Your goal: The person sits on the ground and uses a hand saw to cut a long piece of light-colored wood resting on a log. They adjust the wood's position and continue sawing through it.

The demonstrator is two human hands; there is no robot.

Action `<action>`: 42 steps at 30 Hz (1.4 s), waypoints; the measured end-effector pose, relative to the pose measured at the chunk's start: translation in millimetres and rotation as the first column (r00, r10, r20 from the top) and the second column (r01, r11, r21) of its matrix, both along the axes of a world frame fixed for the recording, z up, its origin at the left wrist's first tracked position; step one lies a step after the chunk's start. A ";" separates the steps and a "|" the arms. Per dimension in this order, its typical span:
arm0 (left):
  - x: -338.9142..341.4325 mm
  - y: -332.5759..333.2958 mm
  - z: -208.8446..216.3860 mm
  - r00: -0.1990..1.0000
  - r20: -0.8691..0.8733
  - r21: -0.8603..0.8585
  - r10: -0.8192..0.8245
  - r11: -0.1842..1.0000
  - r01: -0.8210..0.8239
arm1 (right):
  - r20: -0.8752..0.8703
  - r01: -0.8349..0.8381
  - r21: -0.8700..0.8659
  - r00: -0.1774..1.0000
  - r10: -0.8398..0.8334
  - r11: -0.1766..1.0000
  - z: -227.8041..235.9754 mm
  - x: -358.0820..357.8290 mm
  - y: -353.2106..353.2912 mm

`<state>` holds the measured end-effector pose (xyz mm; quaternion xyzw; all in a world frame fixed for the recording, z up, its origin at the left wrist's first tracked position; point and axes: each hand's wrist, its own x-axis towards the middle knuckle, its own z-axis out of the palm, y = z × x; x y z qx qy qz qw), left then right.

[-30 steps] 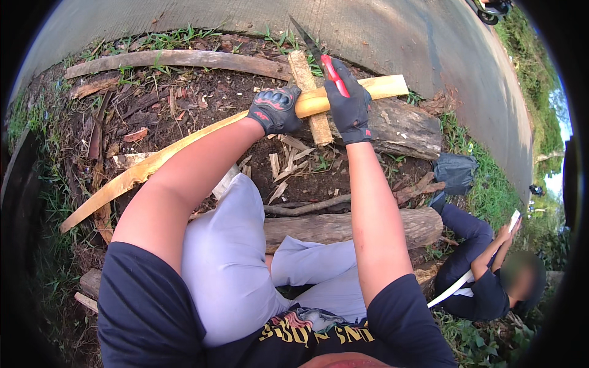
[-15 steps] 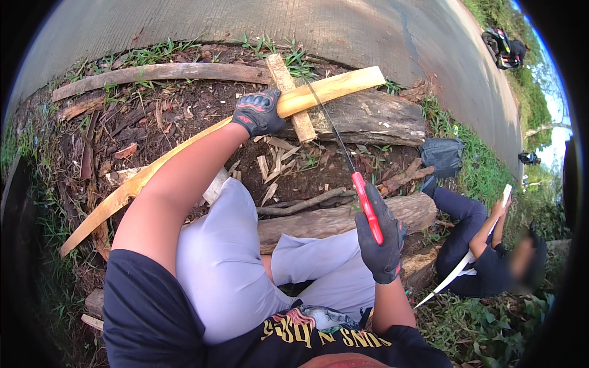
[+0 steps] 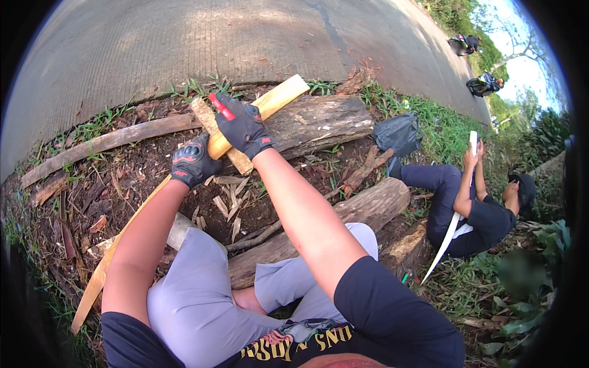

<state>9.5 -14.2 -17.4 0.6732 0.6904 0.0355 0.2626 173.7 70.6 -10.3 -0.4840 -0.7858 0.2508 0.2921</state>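
Note:
A long curved strip of yellow wood (image 3: 279, 98) lies across a short rough wood block (image 3: 240, 161), above a thick log (image 3: 325, 126). My left hand (image 3: 196, 161), in a black glove, is closed around the strip just left of the block. My right hand (image 3: 242, 127), gloved too, presses down over the strip where it crosses the block. The red handle (image 3: 223, 107) of a thin-bladed saw shows at its fingers. The saw's blade is hidden. Below my left forearm the strip runs down to its wide end (image 3: 89, 297).
Another log (image 3: 380, 202) lies by my legs, with wood chips (image 3: 230, 202) on the soil. A grey plank (image 3: 110, 144) stretches left. At right a seated person (image 3: 472, 208) holds a long white strip (image 3: 445, 248). Motorcycles (image 3: 485, 84) are on the concrete road (image 3: 202, 49).
My right hand has moved up and left with the saw, from right of the strip onto it beside my left hand. The view has shifted right.

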 end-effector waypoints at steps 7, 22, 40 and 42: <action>-0.6 -4.5 -1.6 0.997 0.070 0.044 0.008 0.999 -0.011 | -0.066 -0.145 0.026 0.987 0.146 0.989 30.5 61.7 -85.1; -0.8 -4.3 12.5 1.000 0.011 0.040 0.016 0.999 -0.016 | -0.029 -0.065 -0.047 0.998 0.064 0.997 86.2 129.3 -178.2; 3.7 -5.2 -2.1 1.000 0.023 0.084 0.007 0.996 -0.009 | -0.123 -0.097 0.053 0.987 0.103 0.994 40.3 129.4 -157.6; 2.5 -5.5 -0.3 1.000 0.006 0.075 0.009 0.997 -0.010 | -0.076 -0.057 -0.024 0.996 0.055 0.998 69.9 159.3 -205.2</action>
